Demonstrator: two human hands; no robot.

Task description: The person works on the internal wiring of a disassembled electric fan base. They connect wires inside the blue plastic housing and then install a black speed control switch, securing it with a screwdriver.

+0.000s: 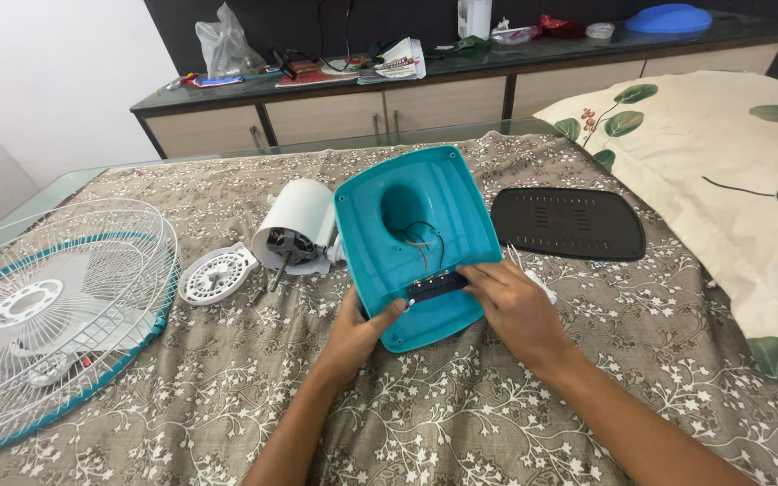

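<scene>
The teal fan base (416, 243) lies upside down near the middle of the bed (461, 414), its hollow underside facing up, with thin wires (425, 241) running from the round recess down to a small dark switch panel (437, 286) set near its near edge. The left hand (353, 337) grips the base's near left edge, thumb curled over the rim. The right hand (513, 306) rests on the near right side, fingers bent and pressing on the switch panel. Just left of the base sits the white motor housing (297, 225), shaft pointing toward a round white cover (216, 274). A black base plate (567, 223) lies just right. The wire fan guard (51, 310) with teal rim rests at the bed's left edge. A leaf-print pillow (722, 171) lies at the right edge.
</scene>
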